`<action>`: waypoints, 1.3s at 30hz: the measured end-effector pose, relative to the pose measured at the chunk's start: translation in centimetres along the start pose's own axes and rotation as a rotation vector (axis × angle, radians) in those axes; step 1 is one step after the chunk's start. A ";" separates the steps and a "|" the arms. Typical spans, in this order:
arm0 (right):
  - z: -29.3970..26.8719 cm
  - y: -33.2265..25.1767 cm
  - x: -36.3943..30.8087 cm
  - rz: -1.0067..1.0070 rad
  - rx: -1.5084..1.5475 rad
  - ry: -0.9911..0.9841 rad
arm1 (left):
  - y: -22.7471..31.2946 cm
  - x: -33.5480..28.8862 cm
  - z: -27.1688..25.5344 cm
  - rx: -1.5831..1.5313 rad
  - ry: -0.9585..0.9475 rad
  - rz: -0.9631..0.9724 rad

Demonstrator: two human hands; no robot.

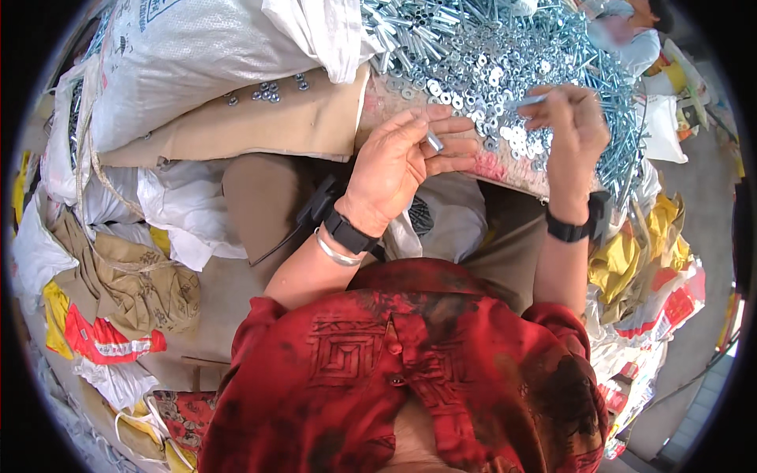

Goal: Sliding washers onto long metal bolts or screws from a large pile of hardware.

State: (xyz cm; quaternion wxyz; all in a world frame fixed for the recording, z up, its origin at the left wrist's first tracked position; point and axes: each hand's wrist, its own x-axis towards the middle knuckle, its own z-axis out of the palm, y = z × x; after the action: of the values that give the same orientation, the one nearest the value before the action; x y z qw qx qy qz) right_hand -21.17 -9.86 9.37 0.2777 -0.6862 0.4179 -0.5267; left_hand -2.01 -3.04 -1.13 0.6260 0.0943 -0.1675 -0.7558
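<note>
My left hand (398, 162) is turned partly palm up, with a short silver metal sleeve (434, 142) held by the thumb against the fingers. The other fingers stretch out toward the washers. Over the right part of the pile is my right hand (574, 130), smeared by motion. Its fingers pinch a slim metal piece (531, 100), too blurred to tell whether it is a bolt or a sleeve. Loose flat washers (516, 142) lie below and between the hands. Metal sleeves (410, 35) are heaped beyond my left hand, and long thin bolts (623, 142) beside my right.
A full white woven sack (213, 59) rests on brown cardboard (315, 118) at the left, with several nuts (268, 92) near it. Crumpled sacks (134, 292) lie on the floor to the left, yellow wrapping (623, 260) to the right. Another person (635, 47) is at the far right.
</note>
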 end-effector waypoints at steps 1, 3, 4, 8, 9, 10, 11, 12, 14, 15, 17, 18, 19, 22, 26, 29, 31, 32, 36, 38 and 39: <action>-0.3 0.2 -1.6 0.078 0.036 -0.066 | -0.1 0.0 -0.2 0.001 -0.029 -0.004; -0.9 1.3 -4.4 0.133 0.147 -0.082 | -0.5 -0.3 0.0 0.127 0.087 -0.014; -1.3 0.8 -5.3 0.134 0.157 -0.078 | -0.6 -0.4 -0.6 0.136 0.090 -0.014; -3.0 -1.0 -7.7 0.073 0.385 0.140 | -1.1 -0.5 -1.4 0.055 0.012 -0.017; -3.3 -1.4 -8.0 0.047 0.425 0.145 | -1.3 -0.6 -0.8 0.054 0.054 -0.006; -3.6 -1.7 -8.2 0.018 0.461 0.153 | -1.4 -0.7 -0.1 0.051 0.092 0.004; -3.8 -1.8 -8.3 0.000 0.451 0.181 | -1.4 -0.7 0.6 0.055 0.086 -0.002; -3.9 -1.9 -8.2 -0.003 0.450 0.189 | -1.4 -0.7 1.3 0.128 0.050 -0.004; -4.1 -2.1 -7.7 -0.048 0.453 0.216 | -1.6 -0.8 1.8 0.202 0.006 -0.013; -4.2 -2.1 -7.6 -0.049 0.453 0.214 | -1.7 -0.9 1.6 0.218 -0.056 -0.038; -4.0 -1.8 -7.2 -0.054 0.448 0.195 | -1.7 -1.1 1.6 0.219 -0.127 -0.076; -3.8 -1.8 -7.1 -0.058 0.443 0.169 | -1.7 -1.1 1.6 0.219 -0.131 -0.082; -3.6 -2.0 -7.0 -0.038 0.408 0.146 | -1.6 -1.1 1.5 0.199 -0.158 -0.091; -3.5 -2.0 -6.7 -0.013 0.332 0.094 | -1.6 -1.1 1.2 0.203 -0.192 -0.113; -3.6 -1.5 -6.4 -0.045 0.331 0.137 | -1.5 -1.1 1.7 0.268 -0.096 -0.123; -3.3 -1.4 -6.7 -0.078 0.392 0.205 | -1.6 -1.3 2.2 0.319 -0.052 -0.088; -3.2 -1.4 -7.0 0.006 0.360 0.044 | -1.6 -1.4 1.9 0.422 -0.088 -0.104; -3.2 -1.3 -7.1 0.007 0.358 0.047 | -1.6 -1.4 1.9 0.527 -0.122 -0.119; -3.4 0.2 -8.0 0.112 0.446 0.004 | -1.2 -1.4 2.6 0.486 -0.105 -0.083; -3.9 1.1 -8.7 0.255 0.359 -0.187 | -0.3 -1.1 1.7 0.236 0.012 0.071; -3.9 1.2 -9.1 0.304 0.400 -0.264 | -0.1 -0.9 1.4 0.211 0.061 0.084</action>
State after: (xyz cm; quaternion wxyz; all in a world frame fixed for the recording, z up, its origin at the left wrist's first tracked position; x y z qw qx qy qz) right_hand -26.13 -2.34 5.04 0.5355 -0.6097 0.3642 -0.4571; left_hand -2.37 -1.96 0.06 0.6484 0.1753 -0.2308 -0.7040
